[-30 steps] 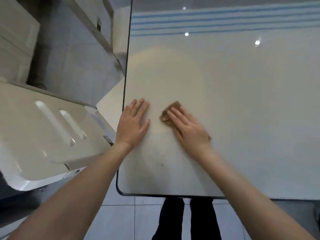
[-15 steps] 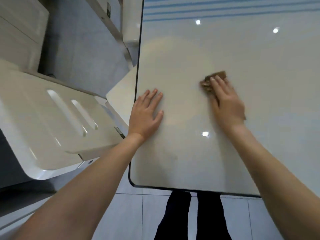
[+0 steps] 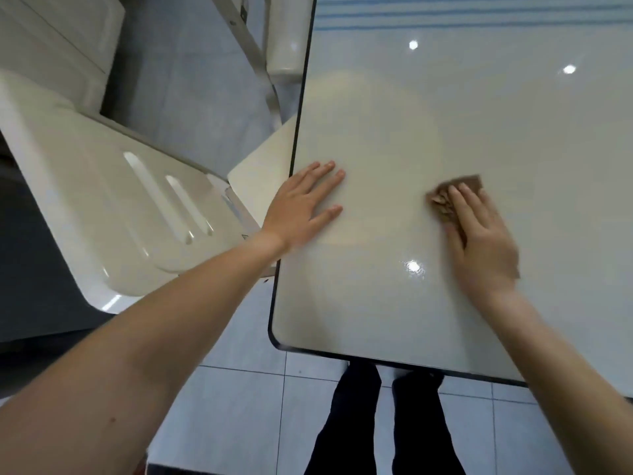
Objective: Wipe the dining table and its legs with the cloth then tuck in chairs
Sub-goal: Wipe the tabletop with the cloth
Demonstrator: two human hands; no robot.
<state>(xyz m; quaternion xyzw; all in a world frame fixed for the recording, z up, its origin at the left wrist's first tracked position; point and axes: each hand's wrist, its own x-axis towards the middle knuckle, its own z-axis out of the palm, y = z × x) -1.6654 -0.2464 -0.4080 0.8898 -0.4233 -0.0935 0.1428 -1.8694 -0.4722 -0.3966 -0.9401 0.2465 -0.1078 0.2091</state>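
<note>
A glossy cream dining table (image 3: 394,138) with a thin dark rim fills the right side of the view. My right hand (image 3: 483,241) lies flat on a small brown cloth (image 3: 445,200) and presses it onto the tabletop; most of the cloth is hidden under my palm. My left hand (image 3: 301,207) rests flat, fingers straight, on the table near its left edge. A cream chair (image 3: 113,207) with two slots in its back stands to the left of the table, its seat (image 3: 263,186) partly under the tabletop.
A second pale chair (image 3: 281,39) stands further along the table's left side. Grey tiled floor (image 3: 222,406) shows below the table's near edge, where my dark-trousered legs (image 3: 376,423) stand. Ceiling lights reflect in the tabletop.
My right hand slid the cloth away from my left hand, rightward across the tabletop. My left hand stayed planted near the left edge. The view shifted a little.
</note>
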